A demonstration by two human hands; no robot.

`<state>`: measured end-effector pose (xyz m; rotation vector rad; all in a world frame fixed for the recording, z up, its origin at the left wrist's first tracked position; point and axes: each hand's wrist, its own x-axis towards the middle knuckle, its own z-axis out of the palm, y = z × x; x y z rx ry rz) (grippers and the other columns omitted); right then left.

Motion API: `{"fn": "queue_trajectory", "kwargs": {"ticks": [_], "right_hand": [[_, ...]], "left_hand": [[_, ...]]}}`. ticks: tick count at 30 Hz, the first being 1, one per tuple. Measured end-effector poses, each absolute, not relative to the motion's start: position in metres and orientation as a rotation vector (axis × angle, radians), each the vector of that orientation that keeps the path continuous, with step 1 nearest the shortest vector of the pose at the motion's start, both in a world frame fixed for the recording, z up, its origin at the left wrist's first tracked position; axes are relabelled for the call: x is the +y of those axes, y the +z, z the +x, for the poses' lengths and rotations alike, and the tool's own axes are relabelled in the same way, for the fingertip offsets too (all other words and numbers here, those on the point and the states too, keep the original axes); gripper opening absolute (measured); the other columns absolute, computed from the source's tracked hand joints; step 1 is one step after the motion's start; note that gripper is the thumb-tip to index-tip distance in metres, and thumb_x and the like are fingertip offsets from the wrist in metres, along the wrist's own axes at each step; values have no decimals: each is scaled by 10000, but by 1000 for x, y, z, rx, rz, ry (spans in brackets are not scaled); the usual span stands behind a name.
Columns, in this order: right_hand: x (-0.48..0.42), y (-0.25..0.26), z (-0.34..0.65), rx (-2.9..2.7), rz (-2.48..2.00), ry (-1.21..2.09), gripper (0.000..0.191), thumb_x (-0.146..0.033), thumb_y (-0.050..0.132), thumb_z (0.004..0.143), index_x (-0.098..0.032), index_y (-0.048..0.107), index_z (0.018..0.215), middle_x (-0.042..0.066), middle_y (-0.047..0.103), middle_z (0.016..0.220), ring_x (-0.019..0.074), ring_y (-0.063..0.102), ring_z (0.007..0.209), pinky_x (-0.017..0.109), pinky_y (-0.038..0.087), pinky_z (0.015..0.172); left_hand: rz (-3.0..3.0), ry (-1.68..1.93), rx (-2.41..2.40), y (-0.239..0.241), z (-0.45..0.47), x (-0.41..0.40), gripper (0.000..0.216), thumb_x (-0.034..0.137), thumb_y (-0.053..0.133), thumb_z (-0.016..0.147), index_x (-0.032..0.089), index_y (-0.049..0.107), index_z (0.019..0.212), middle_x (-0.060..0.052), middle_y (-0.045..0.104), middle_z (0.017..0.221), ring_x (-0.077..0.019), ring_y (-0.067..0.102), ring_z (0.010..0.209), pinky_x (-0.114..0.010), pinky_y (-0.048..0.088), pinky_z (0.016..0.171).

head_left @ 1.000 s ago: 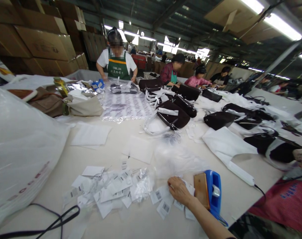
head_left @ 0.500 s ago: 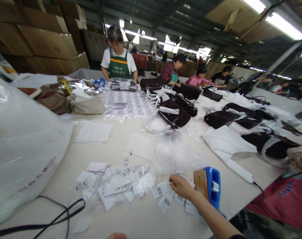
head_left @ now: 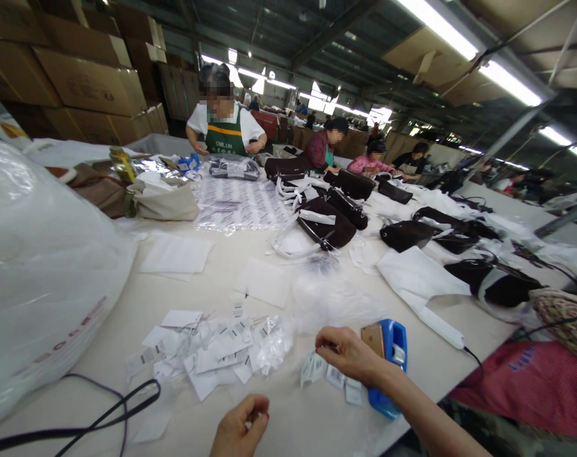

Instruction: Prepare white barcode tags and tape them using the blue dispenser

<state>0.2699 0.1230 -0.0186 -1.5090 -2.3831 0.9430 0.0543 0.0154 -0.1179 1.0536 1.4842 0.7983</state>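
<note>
Right grip now lifts pinched tags; left grip, curled, has entered

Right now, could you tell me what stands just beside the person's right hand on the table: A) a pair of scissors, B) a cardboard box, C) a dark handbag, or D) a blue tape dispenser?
D: the right hand is raised over white barcode tags, with the blue tape dispenser right next to it.

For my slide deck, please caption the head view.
Right hand lifts barcode tags beside a blue tape dispenser; left hand waits.
</note>
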Motion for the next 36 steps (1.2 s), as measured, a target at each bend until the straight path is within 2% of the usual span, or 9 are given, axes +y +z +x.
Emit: {"fn": "queue_trajectory", "kwargs": {"ticks": [4, 7, 10, 13, 17, 22, 26, 30, 36], "right_hand": [[120, 1, 265, -2302, -1435, 1004, 133, -133, 505, 732, -156, 635, 730, -17, 577, 618, 112, 502, 585, 207, 386, 566], [115, 15, 259, -2257, -1396, 1068, 131, -136, 513, 742, -154, 642, 736, -20, 581, 613, 107, 503, 577, 204, 392, 556], [109, 32, 252, -2223, -1364, 1126, 114, -139, 538, 738, -151, 651, 743, -18, 593, 624, 107, 511, 584, 206, 400, 559], [105, 47, 244, -2186, -1333, 1169, 92, -158, 562, 738, -155, 653, 752, -24, 586, 625, 102, 504, 588, 204, 400, 562], [100, 61, 235, -1972, -1249, 1415, 80, -202, 608, 737, -147, 651, 778, -31, 562, 624, 87, 484, 579, 198, 382, 548], [93, 65, 230, -1642, -1068, 1705, 161, -235, 688, 707, -143, 643, 831, -20, 591, 668, 77, 513, 610, 190, 400, 570], [90, 64, 232, -1517, -962, 1753, 260, -169, 760, 626, -157, 638, 855, -11, 628, 742, 89, 561, 683, 205, 434, 642], [88, 62, 233, -1424, -975, 1765, 283, -147, 772, 592, -158, 640, 842, -14, 627, 745, 84, 578, 676, 208, 451, 652], [83, 53, 231, -1475, -1213, 1577, 186, -132, 700, 596, -155, 643, 772, -34, 612, 657, 71, 549, 555, 192, 452, 528]], "left_hand": [[1227, 723, 1546, -102, 63, 27, 264, 266, 488, 696, 150, 639, 880, -61, 669, 799, -203, 600, 702, -289, 453, 652], [1301, 762, 1509, -92, 70, 36, 433, 209, 541, 657, 120, 565, 1080, -128, 630, 1093, -251, 568, 987, -358, 433, 852], [1391, 781, 1408, -85, 77, 46, 640, 166, 597, 596, 84, 464, 1217, -173, 512, 1282, -282, 424, 1204, -422, 297, 1023], [1447, 801, 1347, -78, 87, 53, 805, 167, 662, 536, 63, 383, 1283, -195, 424, 1356, -307, 333, 1273, -437, 224, 1066], [1477, 897, 1280, -71, 99, 54, 880, 175, 701, 512, 122, 322, 1305, -170, 410, 1362, -331, 319, 1273, -468, 238, 1047], [1431, 941, 1309, -63, 102, 47, 652, 149, 590, 607, 117, 352, 1213, -131, 542, 1121, -276, 491, 1053, -438, 337, 937], [1288, 956, 1126, -58, 94, 42, 648, 57, 495, 567, 187, 362, 1187, 0, 523, 873, -149, 525, 746, -292, 416, 707], [852, 813, 668, -59, 82, 38, 700, 31, 521, 426, 208, 400, 1093, 54, 514, 777, -49, 403, 486, -197, 254, 424], [621, 637, 356, -66, 65, 24, 612, 206, 616, 415, 146, 519, 1017, -15, 652, 678, -34, 364, 317, -203, 170, 321]]}}
